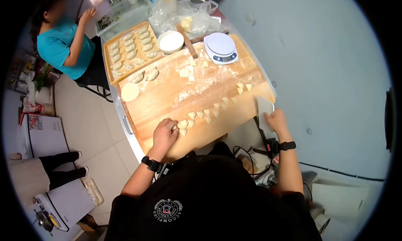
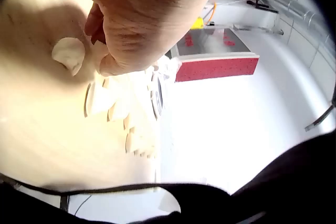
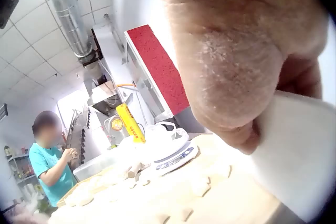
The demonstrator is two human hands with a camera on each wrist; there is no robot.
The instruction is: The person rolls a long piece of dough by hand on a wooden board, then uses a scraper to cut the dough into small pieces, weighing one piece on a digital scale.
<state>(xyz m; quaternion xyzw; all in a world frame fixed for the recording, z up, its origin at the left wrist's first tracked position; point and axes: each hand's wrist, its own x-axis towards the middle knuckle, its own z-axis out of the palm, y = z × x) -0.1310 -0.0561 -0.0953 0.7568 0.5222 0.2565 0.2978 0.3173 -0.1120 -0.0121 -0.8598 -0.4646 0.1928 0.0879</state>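
My left hand point(image 1: 164, 135) is low over the near left of the wooden board point(image 1: 155, 102), its thumb and fingers pinching a small pale dough piece point(image 2: 100, 50). Just beside it on the board lies another dough piece point(image 2: 69, 54). From the left fingertips a line of cut dough pieces point(image 1: 200, 114) runs off to the right. My right hand point(image 1: 276, 120) grips a flat white dough scraper point(image 1: 264, 109) at the board's right edge. In the right wrist view the thumb lies along the scraper's white face, and the fingers behind it are mostly hidden.
A wooden tray point(image 1: 109, 56) of filled dumplings stands far left, with two dumplings and a round wrapper point(image 1: 130, 92) nearby. Behind are a white bowl point(image 1: 171, 42), a rolling pin point(image 1: 187, 42) and a kitchen scale point(image 1: 221, 48). A person in turquoise point(image 1: 69, 48) sits beyond the tray.
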